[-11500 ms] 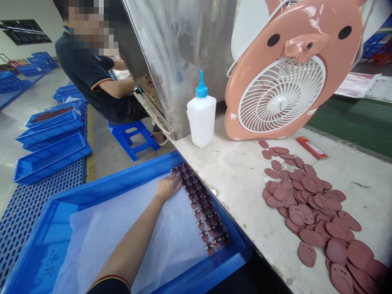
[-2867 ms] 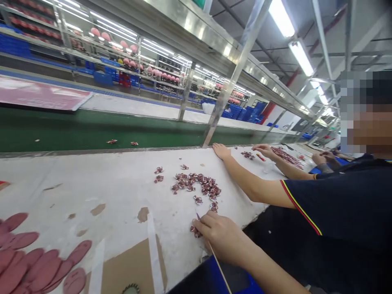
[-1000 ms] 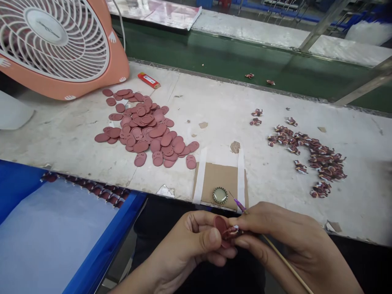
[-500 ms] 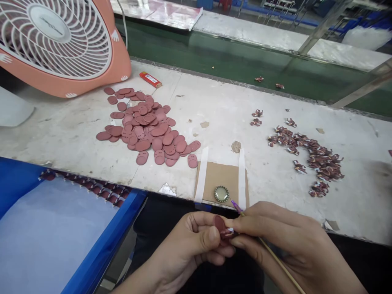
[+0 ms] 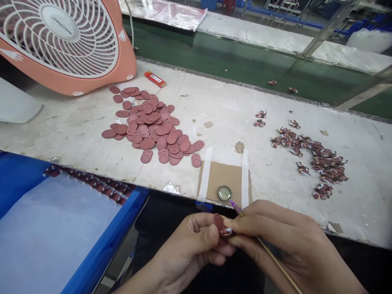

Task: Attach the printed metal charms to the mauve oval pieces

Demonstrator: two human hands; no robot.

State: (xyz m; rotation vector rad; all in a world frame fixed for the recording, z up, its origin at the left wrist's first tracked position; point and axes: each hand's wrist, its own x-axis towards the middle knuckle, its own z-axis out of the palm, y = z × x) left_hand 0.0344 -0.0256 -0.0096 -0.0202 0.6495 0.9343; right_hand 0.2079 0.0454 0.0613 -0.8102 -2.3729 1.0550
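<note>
Below the table edge, my left hand point(image 5: 200, 241) pinches a reddish-brown oval piece point(image 5: 218, 221) between thumb and fingers. A small brown-and-white part point(image 5: 227, 232) sits against that oval, partly hidden by fingertips. My right hand point(image 5: 281, 232) is closed around a thin wooden stick point(image 5: 277, 261) with a purple end, while its thumb and forefinger press on the small part. The stick's purple end point(image 5: 235, 206) points up toward a metal bottle cap point(image 5: 224, 193), which lies on a taped cardboard piece point(image 5: 225, 175).
Many similar ovals point(image 5: 156, 126) lie heaped on the white table point(image 5: 211, 98). Small brown-and-white parts point(image 5: 321, 155) are scattered at right. An orange fan point(image 5: 92, 83) and a red box point(image 5: 155, 79) stand behind. A blue-edged tray point(image 5: 45, 228) holds rows of pieces at lower left.
The view has shifted slightly, so the table things sit a little further right. Both hands keep their grip, with the oval and small part pressed together almost as before.
</note>
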